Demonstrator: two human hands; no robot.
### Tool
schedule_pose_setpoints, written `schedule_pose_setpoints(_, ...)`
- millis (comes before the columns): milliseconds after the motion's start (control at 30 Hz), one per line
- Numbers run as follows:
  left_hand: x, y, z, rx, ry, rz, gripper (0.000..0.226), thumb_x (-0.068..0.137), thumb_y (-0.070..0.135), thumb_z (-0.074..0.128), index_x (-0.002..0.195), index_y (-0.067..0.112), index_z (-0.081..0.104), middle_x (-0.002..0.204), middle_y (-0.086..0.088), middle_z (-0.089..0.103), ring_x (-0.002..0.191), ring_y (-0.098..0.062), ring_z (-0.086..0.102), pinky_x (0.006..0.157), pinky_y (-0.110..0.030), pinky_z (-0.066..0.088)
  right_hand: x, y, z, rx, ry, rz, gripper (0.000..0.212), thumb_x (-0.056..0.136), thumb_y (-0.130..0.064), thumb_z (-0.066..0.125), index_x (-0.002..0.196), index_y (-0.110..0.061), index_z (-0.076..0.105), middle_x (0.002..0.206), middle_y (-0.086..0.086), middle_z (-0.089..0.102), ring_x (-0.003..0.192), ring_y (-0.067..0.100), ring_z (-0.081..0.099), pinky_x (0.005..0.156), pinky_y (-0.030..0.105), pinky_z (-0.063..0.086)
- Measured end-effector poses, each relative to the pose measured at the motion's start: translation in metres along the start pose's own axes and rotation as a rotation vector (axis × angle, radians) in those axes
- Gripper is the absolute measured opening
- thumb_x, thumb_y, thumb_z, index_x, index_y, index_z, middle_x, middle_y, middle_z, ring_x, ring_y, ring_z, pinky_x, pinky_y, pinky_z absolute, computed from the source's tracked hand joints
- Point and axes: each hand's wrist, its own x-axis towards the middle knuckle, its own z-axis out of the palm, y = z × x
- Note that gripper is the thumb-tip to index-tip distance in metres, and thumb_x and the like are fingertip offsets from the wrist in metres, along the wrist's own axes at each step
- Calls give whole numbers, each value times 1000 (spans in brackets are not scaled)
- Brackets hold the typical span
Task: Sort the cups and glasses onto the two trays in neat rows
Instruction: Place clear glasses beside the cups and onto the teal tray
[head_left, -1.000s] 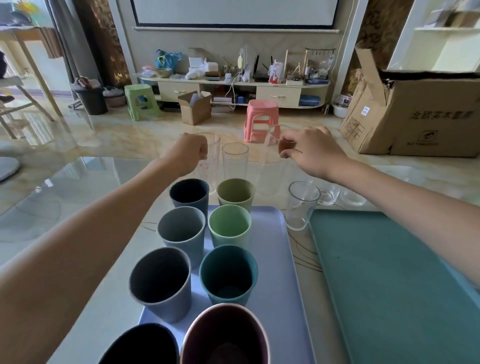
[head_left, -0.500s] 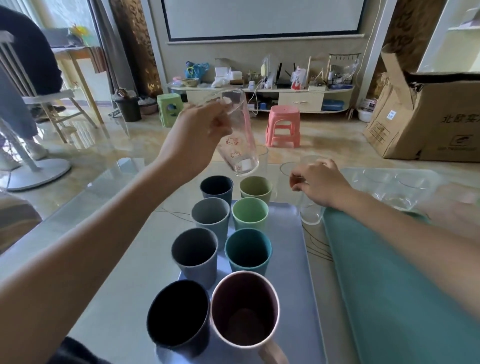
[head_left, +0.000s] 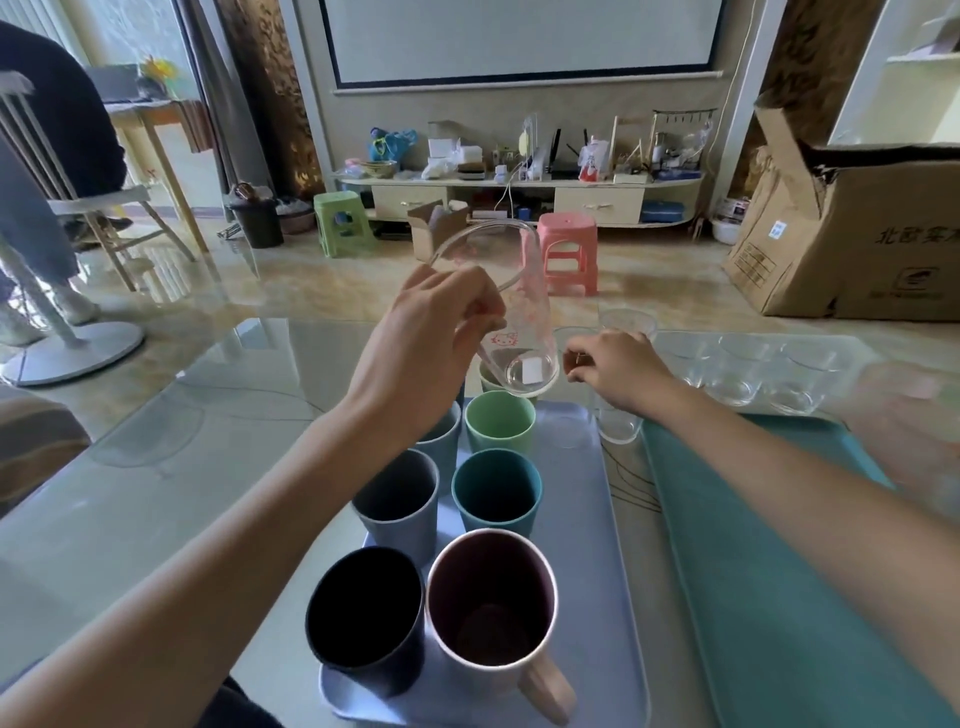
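Cups and glasses sit across my glass table (head_left: 156, 493), and the printed tall glass (head_left: 519, 322) is up in the air in my left hand (head_left: 415, 358). My fingers curl round its side near the rim, and it hangs tilted, mouth toward me and base pointing away and down, above the far end of the lavender tray (head_left: 587, 545). Pink cartoon prints show on its wall.

My right hand (head_left: 613, 369) reaches over the far right corner of that tray, fingertips drawn together on the rim of a clear glass (head_left: 615, 426) that stands between the two trays.

On the lavender tray two rows of cups run away from me. Nearest are a black cup (head_left: 363, 618) and a pink mug (head_left: 493, 608) with its handle turned toward me. Behind them stand a grey cup (head_left: 395, 499) and a teal cup (head_left: 496, 491), then a light green cup (head_left: 498, 421). Further cups are mostly hidden by my left hand and the raised glass.

To the right lies the teal tray (head_left: 779, 571), bare where I can see it. Beyond its far edge a cluster of small clear glasses (head_left: 737, 364) stands on the table.
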Motion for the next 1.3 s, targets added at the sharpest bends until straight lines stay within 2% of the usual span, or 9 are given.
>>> schedule_pose_setpoints(167, -3, 5, 3, -19, 24, 13, 11, 86, 18, 63, 90, 9, 65, 85, 14, 56, 90, -12, 46, 69, -8, 33, 0, -4, 1, 75, -8, 65, 15, 86, -22, 60, 100, -22, 65, 99, 2, 66, 99, 24, 53, 89, 36, 36)
schedule_pose_setpoints(433, -6, 2, 3, -51, 8, 11, 10, 87, 18, 62, 91, 9, 65, 85, 13, 56, 92, -13, 48, 72, -24, 41, -3, -13, -2, 158, -5, 107, 15, 85, -14, 61, 99, -15, 68, 84, -1, 60, 86, 22, 57, 81, 35, 48)
schedule_pose_setpoints(567, -6, -1, 3, -63, 17, 8, 9, 87, 16, 62, 91, 8, 65, 84, 13, 55, 91, -12, 47, 72, -27, 43, -2, -17, -3, 191, 4, 85, 7, 86, -10, 59, 85, -12, 65, 69, -13, 51, 71, 15, 52, 66, 27, 40)
schedule_pose_setpoints(700, -6, -4, 4, -71, 10, 3, 8, 88, 14, 61, 91, 7, 64, 86, 9, 60, 90, -11, 45, 73, -30, 46, -1, -18, -3, 226, -6, 77, 12, 86, -7, 57, 78, -15, 61, 68, -10, 56, 62, 5, 50, 61, 24, 36)
schedule_pose_setpoints(767, -6, -5, 5, -75, 7, -1, 8, 88, 13, 61, 91, 7, 64, 89, 6, 64, 91, -11, 45, 73, -33, 48, -1, -18, -2, 210, -4, 89, 7, 87, -10, 58, 85, -12, 65, 76, -4, 62, 70, 13, 56, 65, 27, 41)
schedule_pose_setpoints(867, -6, -5, 6, -75, -5, -10, 9, 89, 14, 60, 92, 6, 64, 88, 9, 61, 92, -10, 44, 74, -37, 49, 0, -15, -3, 160, -34, 96, 19, 86, -18, 63, 103, -15, 67, 93, 2, 67, 87, 21, 61, 77, 33, 49)
schedule_pose_setpoints(1000, -5, -5, 8, -70, -29, -13, 11, 90, 17, 58, 93, 7, 63, 87, 14, 53, 92, -9, 42, 76, -37, 50, -3, -12, -21, 128, 42, 97, 43, 77, -22, 74, 118, -19, 60, 115, 5, 64, 104, 21, 59, 90, 36, 48)
schedule_pose_setpoints(1100, -5, -4, 9, -74, -51, -16, 11, 90, 18, 58, 93, 9, 63, 88, 14, 54, 93, -10, 42, 77, -39, 50, -20, -22, -41, 277, 137, 63, 55, 74, -16, 76, 124, -20, 54, 118, 2, 61, 108, 13, 54, 91, 27, 42)
schedule_pose_setpoints(1300, -10, 6, 10, -106, -47, 6, 10, 90, 16, 58, 92, 8, 63, 96, 3, 66, 97, -19, 49, 72, -46, 51, -63, -53, -61, 582, -99, 7, 82, 74, -18, 76, 140, -32, 29, 136, -11, 44, 127, 6, 38, 104, 29, 31)
